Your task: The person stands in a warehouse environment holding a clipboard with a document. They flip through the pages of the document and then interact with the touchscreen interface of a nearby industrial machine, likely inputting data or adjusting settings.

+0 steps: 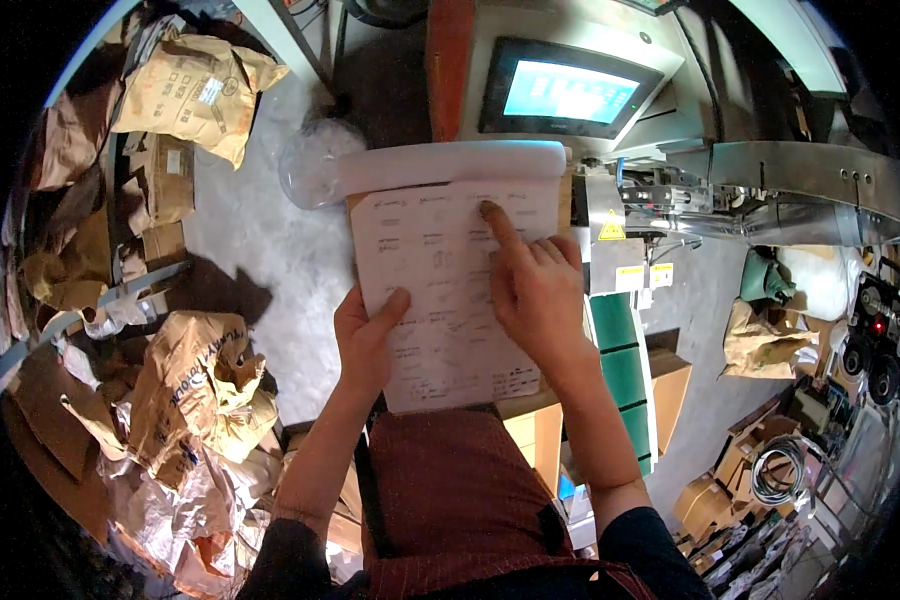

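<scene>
A stack of white paper sheets [445,300] with rows of handwritten marks is held in front of me, and its top page is folded back over the upper edge. A brown board shows at the edges behind the paper. My left hand [370,325] grips the left edge, thumb on the front and the other fingers hidden behind. Over the right half lies my right hand [538,285], its index finger stretched out with the tip on the upper rows. Its other fingers are bent, and I see nothing in them.
Beyond the sheets stands a machine with a lit screen [570,92]. A green conveyor belt [620,370] runs at the right. Brown paper sacks [195,90] and crumpled packaging pile up on the left. Cardboard boxes and a coiled cable [778,470] lie at the lower right.
</scene>
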{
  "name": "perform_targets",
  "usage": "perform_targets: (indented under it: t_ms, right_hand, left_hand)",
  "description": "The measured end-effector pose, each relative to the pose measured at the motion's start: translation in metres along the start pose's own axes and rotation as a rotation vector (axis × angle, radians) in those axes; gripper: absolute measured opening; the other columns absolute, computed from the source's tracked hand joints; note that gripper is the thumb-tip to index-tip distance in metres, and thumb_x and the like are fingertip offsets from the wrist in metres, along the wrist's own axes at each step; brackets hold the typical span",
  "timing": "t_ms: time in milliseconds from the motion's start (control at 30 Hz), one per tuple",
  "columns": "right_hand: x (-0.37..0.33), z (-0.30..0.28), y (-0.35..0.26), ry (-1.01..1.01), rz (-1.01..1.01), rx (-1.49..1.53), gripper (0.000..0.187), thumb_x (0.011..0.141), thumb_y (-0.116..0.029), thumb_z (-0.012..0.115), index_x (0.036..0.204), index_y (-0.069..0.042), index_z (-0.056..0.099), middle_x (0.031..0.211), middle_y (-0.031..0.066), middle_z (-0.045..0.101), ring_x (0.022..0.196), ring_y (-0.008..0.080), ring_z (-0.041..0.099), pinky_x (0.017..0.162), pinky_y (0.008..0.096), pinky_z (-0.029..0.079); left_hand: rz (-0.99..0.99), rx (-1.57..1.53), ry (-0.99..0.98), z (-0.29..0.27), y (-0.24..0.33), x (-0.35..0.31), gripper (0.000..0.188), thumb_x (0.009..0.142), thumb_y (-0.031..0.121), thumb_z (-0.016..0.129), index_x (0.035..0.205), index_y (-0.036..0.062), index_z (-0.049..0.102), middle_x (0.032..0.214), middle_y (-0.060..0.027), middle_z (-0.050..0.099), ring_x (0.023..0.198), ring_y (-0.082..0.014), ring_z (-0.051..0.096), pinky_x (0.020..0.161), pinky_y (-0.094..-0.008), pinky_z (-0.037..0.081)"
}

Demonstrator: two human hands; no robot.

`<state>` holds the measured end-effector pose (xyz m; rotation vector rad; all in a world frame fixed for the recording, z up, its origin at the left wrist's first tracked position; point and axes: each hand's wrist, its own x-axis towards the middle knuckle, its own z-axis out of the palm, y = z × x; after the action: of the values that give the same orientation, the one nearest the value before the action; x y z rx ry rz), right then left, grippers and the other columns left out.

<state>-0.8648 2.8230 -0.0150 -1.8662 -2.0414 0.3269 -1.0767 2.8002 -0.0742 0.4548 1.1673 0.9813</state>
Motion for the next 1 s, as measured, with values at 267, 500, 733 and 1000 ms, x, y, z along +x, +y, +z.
perform_targets:
  t_ms: [267, 500, 733, 1000]
  right_hand:
    - [0.022, 0.002, 0.065, 0.152, 0.087, -0.136, 0.039, 0.083, -0.009, 0.064, 0.121, -0.005, 0.059, 0.128, 0.0161, 0.058, 0.114, 0.0348, 0.054, 0.098, 0.0439, 0.04]
    - [0.049, 0.009, 0.11, 0.257, -0.015, -0.244, 0.028, 0.081, -0.01, 0.066, 0.106, -0.002, 0.06, 0.146, 0.0153, 0.047, 0.129, 0.036, 0.046, 0.107, 0.0459, 0.034]
    - [0.065, 0.013, 0.114, 0.227, -0.045, -0.269, 0.019, 0.083, -0.014, 0.063, 0.098, -0.004, 0.06, 0.144, 0.0141, 0.048, 0.123, 0.0343, 0.048, 0.106, 0.0456, 0.033]
    - [0.069, 0.018, 0.116, 0.181, -0.061, -0.309, 0.025, 0.081, -0.014, 0.063, 0.104, -0.003, 0.061, 0.142, 0.0157, 0.05, 0.124, 0.0328, 0.047, 0.106, 0.0457, 0.033]
  left_hand:
    - [0.136, 0.112, 0.139, -0.019, -0.006, 0.013, 0.036, 0.09, 0.012, 0.07, 0.121, -0.0037, 0.06, 0.11, -0.0087, 0.067, 0.097, -0.0189, 0.063, 0.089, -0.0349, 0.049]
    - [0.118, 0.084, 0.186, -0.038, 0.001, 0.011, 0.038, 0.091, 0.013, 0.069, 0.124, -0.0028, 0.059, 0.115, -0.0077, 0.066, 0.102, -0.0188, 0.061, 0.092, -0.0324, 0.047]
    - [0.054, 0.11, 0.231, -0.042, -0.007, 0.012, 0.045, 0.089, 0.014, 0.071, 0.128, -0.003, 0.055, 0.116, -0.011, 0.065, 0.101, -0.0235, 0.063, 0.09, -0.0374, 0.05]
    - [0.044, -0.012, 0.158, -0.03, -0.009, 0.009, 0.037, 0.089, 0.01, 0.068, 0.122, -0.0032, 0.058, 0.114, -0.0108, 0.066, 0.099, -0.0214, 0.064, 0.09, -0.0351, 0.05]
